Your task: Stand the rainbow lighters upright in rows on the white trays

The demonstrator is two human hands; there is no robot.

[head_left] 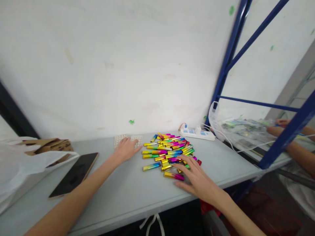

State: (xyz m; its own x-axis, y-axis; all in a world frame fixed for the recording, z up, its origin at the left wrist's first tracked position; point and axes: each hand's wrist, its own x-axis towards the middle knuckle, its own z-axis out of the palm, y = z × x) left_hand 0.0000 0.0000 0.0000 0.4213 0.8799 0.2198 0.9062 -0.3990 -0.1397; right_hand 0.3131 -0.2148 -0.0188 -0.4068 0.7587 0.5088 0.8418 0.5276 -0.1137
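On the counter (128,193): metallic multicoloured tubes (173,155), loose heap; light fingertips should limit scattering. Right hand (200,180): fingers spread at heap's near edge, nothing visibly held. Left hand (125,150): part-open over white studded sheet (119,140); grip cannot be told.

Before you, slim metallic tubes (174,154), shaded yellow, magenta, blue and green, lie loosely heaped; left of them, pale dotted sheeting (119,139) lies flat, partly covered.
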